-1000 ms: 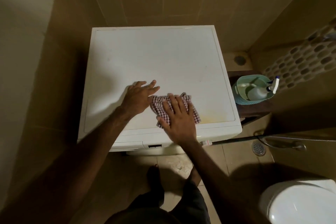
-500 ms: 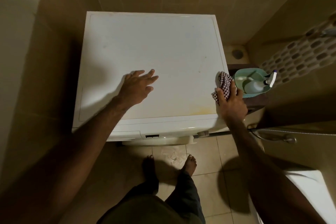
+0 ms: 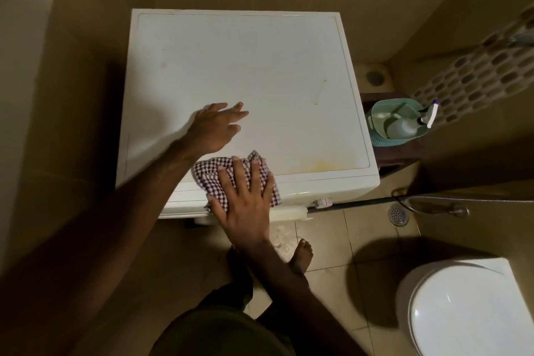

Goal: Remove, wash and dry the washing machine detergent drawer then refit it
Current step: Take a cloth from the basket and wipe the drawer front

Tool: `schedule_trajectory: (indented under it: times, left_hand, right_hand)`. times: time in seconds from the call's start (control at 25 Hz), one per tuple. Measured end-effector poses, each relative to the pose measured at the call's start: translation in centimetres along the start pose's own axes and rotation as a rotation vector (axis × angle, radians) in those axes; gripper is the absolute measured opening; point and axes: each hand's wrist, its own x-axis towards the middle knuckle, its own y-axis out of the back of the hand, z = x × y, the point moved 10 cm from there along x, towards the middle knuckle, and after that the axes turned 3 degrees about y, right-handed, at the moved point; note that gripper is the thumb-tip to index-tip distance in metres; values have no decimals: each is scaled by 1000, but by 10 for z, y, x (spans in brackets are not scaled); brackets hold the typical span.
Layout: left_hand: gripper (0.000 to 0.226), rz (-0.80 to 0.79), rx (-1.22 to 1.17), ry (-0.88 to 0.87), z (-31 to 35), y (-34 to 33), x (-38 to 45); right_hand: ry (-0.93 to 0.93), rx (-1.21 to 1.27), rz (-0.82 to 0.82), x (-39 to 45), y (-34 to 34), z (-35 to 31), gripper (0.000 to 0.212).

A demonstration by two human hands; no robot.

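Tiled bathroom; washer top is my surface. My right hand lies flat, fingers spread, pressing the cloth at the front edge. Left hand rests open, empty. Drawer sits below-left in the front panel, nearer my left hand; I cannot confirm its seating.

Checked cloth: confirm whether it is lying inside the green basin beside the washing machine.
No, the checked cloth lies flat under the right hand on the washing machine front edge, apart from the green basin.
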Motion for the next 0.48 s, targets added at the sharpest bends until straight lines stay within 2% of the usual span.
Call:
schedule_trajectory:
  times: [0.08, 0.16, 0.28, 0.36, 0.4, 0.48]
  left_hand:
    - [50, -12, -63, 6, 0, 1, -9]
    - [47, 73, -59, -26, 1, 7, -31]
    - [40, 277, -35, 0, -21, 18, -74]
    - [37, 390, -89, 80, -48, 27, -97]
    - [36, 424, -106, 118, -61, 29, -106]
    - [33, 475, -113, 187, -83, 33, -126]
  right_hand:
    - [73, -38, -1, -2, 3, 14, 77]
    - [18, -84, -23, -16, 16, 69, 79]
    - [-354, -109, 18, -41, 58, 200, 77]
    - [-581, -71, 51, -51, 80, 256, 78]
    - [-634, -72, 57, -49, 84, 261, 78]
    - [-562, -105, 37, -32, 76, 223, 82]
